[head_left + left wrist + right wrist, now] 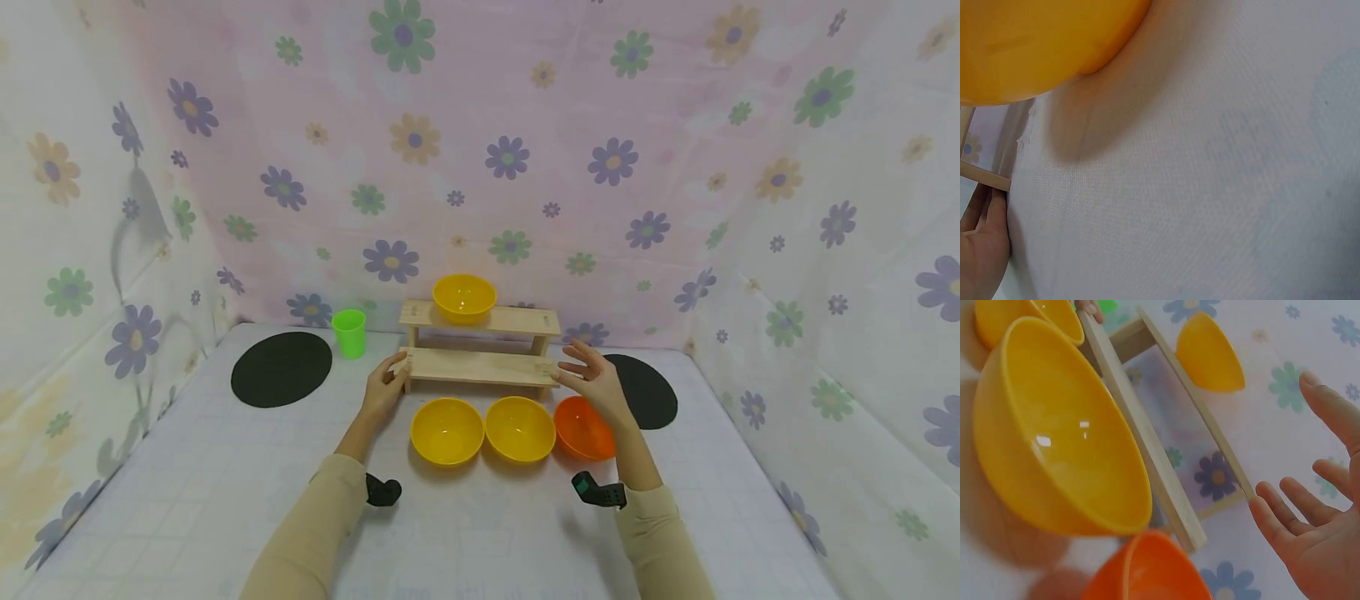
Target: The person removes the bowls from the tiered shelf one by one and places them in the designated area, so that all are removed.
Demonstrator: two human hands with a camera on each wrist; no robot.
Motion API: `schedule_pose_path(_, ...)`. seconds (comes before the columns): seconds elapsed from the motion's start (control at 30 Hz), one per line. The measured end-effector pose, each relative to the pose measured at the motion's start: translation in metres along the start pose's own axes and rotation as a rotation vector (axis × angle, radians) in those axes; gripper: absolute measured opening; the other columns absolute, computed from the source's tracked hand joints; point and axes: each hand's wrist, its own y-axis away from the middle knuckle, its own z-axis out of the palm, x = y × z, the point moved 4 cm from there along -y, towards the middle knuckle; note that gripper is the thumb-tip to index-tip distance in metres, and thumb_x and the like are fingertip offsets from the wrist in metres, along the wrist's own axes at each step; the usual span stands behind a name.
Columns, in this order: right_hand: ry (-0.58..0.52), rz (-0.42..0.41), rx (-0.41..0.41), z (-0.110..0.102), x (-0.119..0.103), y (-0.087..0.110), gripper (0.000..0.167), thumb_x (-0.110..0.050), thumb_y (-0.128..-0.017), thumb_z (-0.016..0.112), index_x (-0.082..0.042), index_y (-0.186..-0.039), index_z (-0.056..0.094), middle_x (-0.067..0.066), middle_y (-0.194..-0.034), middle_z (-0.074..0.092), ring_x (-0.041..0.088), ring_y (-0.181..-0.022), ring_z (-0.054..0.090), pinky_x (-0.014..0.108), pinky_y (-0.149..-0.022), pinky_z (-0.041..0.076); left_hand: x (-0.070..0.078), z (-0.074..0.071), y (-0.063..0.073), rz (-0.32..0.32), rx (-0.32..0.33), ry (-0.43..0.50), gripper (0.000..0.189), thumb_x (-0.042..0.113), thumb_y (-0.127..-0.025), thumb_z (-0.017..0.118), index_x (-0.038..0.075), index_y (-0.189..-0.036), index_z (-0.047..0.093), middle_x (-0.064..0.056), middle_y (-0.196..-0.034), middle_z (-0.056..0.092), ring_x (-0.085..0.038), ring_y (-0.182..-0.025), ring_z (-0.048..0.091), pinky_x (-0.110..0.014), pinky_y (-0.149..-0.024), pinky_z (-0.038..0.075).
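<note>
A two-tier wooden shelf (480, 365) stands toward the back of the table. My left hand (385, 387) holds the left end of its lower board, fingers at the edge; the left wrist view shows part of this hand (984, 247) against the wood. Beside the shelf's right end is my right hand (595, 385), fingers spread and holding nothing. On the upper board sits a yellow bowl (465, 300). Two more yellow bowls, one on the left (447, 433) and one in the middle (521, 431), stand before the shelf, with an orange bowl (583, 429) partly hidden by my right arm.
A green cup (349, 333) stands left of the shelf, next to a black round mat (282, 369). Another black mat (647, 392) lies to the right, partly behind my right hand. Flowered cloth walls (480, 192) enclose the back and sides of the white-covered table.
</note>
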Motion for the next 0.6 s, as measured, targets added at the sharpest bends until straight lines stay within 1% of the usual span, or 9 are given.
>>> schedule_pose_path(0.07,-0.02,0.001,-0.019,0.009,-0.009,-0.006,0.07,-0.005,-0.087,0.065,-0.001,-0.147,0.028,0.028,-0.142,0.037,0.046,-0.12,0.046,0.04,-0.09,0.047,-0.001,0.0,0.0,0.001,-0.002,-0.003,0.045,0.027,-0.097,0.053,0.012,-0.139,0.046,-0.016,-0.141,0.043,-0.027,-0.108,0.051,-0.025,-0.08,0.043)
schedule_pose_path(0.2,-0.075,0.017,-0.061,0.026,-0.026,-0.018,0.072,-0.002,-0.087,0.064,0.001,-0.147,0.025,0.029,-0.144,0.032,0.05,-0.121,0.042,0.043,-0.093,0.045,-0.001,0.0,0.0,0.003,-0.003,-0.004,0.045,0.027,-0.097,0.053,0.012,-0.138,0.046,-0.018,-0.138,0.047,-0.027,-0.108,0.052,-0.025,-0.081,0.044)
schedule_pose_path(0.27,-0.096,0.023,-0.068,0.032,-0.03,-0.025,0.072,-0.002,-0.086,0.065,0.0,-0.147,0.026,0.027,-0.145,0.032,0.049,-0.122,0.042,0.044,-0.094,0.044,-0.001,0.0,0.0,0.006,0.0,-0.005,0.044,0.026,-0.097,0.053,0.012,-0.138,0.046,-0.019,-0.134,0.05,-0.026,-0.106,0.053,-0.025,-0.08,0.044)
schedule_pose_path(0.37,-0.106,0.011,-0.076,0.041,-0.032,-0.035,0.072,-0.002,-0.086,0.065,-0.001,-0.147,0.027,0.026,-0.146,0.031,0.048,-0.122,0.041,0.049,-0.097,0.041,0.0,-0.001,0.001,0.011,-0.001,-0.005,0.045,0.026,-0.097,0.053,0.011,-0.138,0.046,-0.022,-0.129,0.053,-0.026,-0.103,0.053,-0.025,-0.078,0.044)
schedule_pose_path(0.47,-0.117,0.003,-0.081,0.05,-0.034,-0.045,0.072,-0.002,-0.086,0.065,-0.003,-0.147,0.027,0.026,-0.147,0.029,0.048,-0.123,0.04,0.051,-0.099,0.038,0.001,-0.001,0.001,0.014,-0.001,-0.008,0.044,0.025,-0.097,0.053,0.011,-0.138,0.046,-0.023,-0.128,0.053,-0.025,-0.102,0.054,-0.024,-0.077,0.044)
schedule_pose_path(0.53,-0.157,-0.003,-0.083,0.056,-0.036,-0.051,0.071,0.001,-0.086,0.064,-0.002,-0.147,0.027,0.028,-0.148,0.027,0.05,-0.124,0.039,0.053,-0.099,0.037,0.001,-0.001,0.001,0.017,0.006,-0.01,0.043,0.025,-0.097,0.053,0.011,-0.137,0.047,-0.02,-0.132,0.051,-0.024,-0.102,0.053,-0.023,-0.077,0.043)
schedule_pose_path(0.6,-0.177,-0.009,-0.081,0.062,-0.037,-0.056,0.072,0.003,-0.086,0.063,-0.001,-0.147,0.027,0.029,-0.147,0.025,0.05,-0.124,0.039,0.053,-0.098,0.038,0.002,-0.001,0.002,0.027,0.01,-0.015,0.042,0.023,-0.097,0.053,0.01,-0.137,0.048,-0.02,-0.133,0.05,-0.024,-0.1,0.053,-0.022,-0.074,0.043)
